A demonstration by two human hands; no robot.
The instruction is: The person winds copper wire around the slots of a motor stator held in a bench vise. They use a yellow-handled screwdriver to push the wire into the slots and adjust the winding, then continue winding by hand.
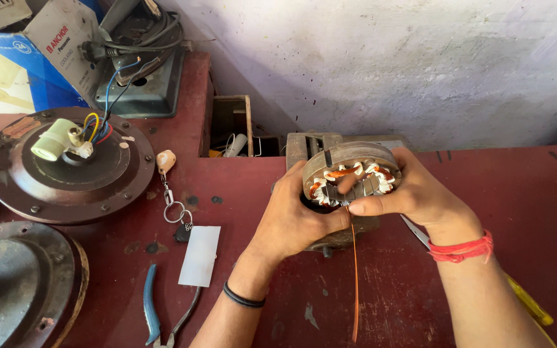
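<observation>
A round motor stator (351, 166) with copper coils and white insulation stands tilted on edge at the middle of the dark red bench (517, 193). My left hand (294, 216) grips its lower left side. My right hand (404, 193) wraps its right side, thumb and finger pinching a thin copper wire (355, 270) that hangs down from the coils toward the bench's front. A block of metal (311, 145) sits just behind the stator.
Left of my hands lie a white card (199, 256), a keyring (174, 205) and blue-handled pliers (151, 309). Two round fan motor housings (66, 169) (20, 283) sit at far left, boxes behind. A yellow-handled tool (530, 303) lies under my right forearm.
</observation>
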